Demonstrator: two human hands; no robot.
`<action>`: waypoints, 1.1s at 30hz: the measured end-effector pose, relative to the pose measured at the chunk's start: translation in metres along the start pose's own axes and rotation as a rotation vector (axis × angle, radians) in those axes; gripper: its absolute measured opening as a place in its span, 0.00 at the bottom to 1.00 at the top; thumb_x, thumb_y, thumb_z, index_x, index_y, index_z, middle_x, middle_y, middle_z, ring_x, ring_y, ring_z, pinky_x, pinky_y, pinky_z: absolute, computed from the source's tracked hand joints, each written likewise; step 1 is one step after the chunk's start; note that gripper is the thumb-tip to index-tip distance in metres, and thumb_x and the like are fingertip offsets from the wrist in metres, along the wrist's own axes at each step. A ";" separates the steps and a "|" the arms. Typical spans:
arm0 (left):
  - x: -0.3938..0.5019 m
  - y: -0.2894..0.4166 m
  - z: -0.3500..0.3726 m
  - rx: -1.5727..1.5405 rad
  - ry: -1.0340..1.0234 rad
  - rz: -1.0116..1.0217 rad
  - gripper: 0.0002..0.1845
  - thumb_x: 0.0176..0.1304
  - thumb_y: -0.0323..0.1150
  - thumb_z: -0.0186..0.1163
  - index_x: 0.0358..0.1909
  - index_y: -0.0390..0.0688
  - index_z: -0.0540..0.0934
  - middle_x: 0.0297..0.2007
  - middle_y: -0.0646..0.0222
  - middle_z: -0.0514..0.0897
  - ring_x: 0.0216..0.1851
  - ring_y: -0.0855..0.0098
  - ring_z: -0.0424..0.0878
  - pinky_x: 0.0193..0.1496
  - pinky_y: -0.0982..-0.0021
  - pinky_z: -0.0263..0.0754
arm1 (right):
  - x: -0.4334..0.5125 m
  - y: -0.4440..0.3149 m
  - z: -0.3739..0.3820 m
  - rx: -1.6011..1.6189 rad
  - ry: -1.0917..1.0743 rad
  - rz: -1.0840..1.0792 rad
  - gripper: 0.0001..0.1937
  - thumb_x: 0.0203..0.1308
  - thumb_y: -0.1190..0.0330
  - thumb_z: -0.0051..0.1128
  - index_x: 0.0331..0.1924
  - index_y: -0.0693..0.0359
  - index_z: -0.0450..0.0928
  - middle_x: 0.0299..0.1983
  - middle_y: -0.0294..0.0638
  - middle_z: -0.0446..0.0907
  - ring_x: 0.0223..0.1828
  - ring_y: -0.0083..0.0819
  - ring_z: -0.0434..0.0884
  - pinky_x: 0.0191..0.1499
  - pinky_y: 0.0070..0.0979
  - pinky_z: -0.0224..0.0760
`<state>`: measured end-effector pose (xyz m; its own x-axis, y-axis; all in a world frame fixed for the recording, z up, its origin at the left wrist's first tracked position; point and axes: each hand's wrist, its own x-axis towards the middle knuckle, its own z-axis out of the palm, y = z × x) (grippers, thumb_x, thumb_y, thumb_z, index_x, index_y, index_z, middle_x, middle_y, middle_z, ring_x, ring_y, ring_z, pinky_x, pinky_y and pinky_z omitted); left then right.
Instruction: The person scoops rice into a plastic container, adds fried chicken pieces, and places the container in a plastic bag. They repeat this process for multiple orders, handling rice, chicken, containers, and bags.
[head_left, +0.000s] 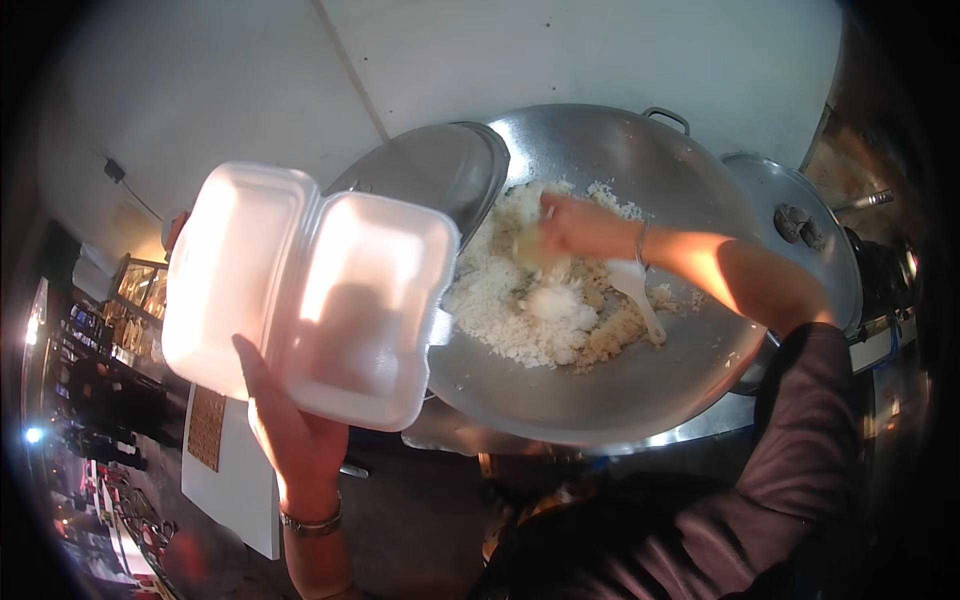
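Observation:
My left hand supports an unfolded white foam takeaway box from below, its thumb over the near edge. No food shows in either half of the box. Beside it is a wide metal wok with a heap of cooked white rice inside. My right hand reaches over the rice, fingers closed around a yellowish object too blurred to identify. A white plastic rice paddle lies on the rice and the wok's surface, just below my right wrist.
A metal lid rests over the wok's left rim. Right of the wok sits a lidded metal pot with a dark knob-like item on top. A pale wall panel rises behind. At lower left is a white board.

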<state>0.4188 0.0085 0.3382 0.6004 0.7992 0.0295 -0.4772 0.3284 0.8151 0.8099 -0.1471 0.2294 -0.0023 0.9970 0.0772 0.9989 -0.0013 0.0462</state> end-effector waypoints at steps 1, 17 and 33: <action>-0.002 -0.001 0.000 -0.025 -0.109 -0.019 0.30 0.79 0.53 0.43 0.65 0.36 0.71 0.56 0.59 0.79 0.59 0.63 0.77 0.63 0.59 0.73 | 0.009 0.012 -0.003 0.037 0.093 0.202 0.12 0.65 0.62 0.55 0.42 0.61 0.82 0.49 0.51 0.73 0.52 0.48 0.75 0.54 0.41 0.78; 0.033 -0.036 0.012 0.248 -0.230 0.123 0.36 0.79 0.55 0.42 0.74 0.35 0.58 0.66 0.58 0.73 0.62 0.65 0.75 0.63 0.63 0.74 | 0.003 -0.047 -0.006 1.499 -0.043 0.570 0.18 0.70 0.63 0.51 0.49 0.74 0.79 0.52 0.52 0.81 0.48 0.36 0.85 0.49 0.32 0.86; 0.045 -0.111 0.154 -0.031 -0.429 -0.462 0.32 0.79 0.56 0.32 0.73 0.43 0.57 0.68 0.56 0.67 0.67 0.51 0.71 0.61 0.38 0.74 | -0.083 -0.094 -0.179 -0.055 0.594 0.017 0.12 0.61 0.70 0.62 0.47 0.64 0.78 0.53 0.49 0.77 0.42 0.41 0.83 0.49 0.33 0.78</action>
<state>0.5972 -0.0696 0.3379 0.9497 0.3008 -0.0866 -0.1222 0.6111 0.7821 0.7076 -0.2436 0.3965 -0.0273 0.7828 0.6217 0.9952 -0.0368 0.0901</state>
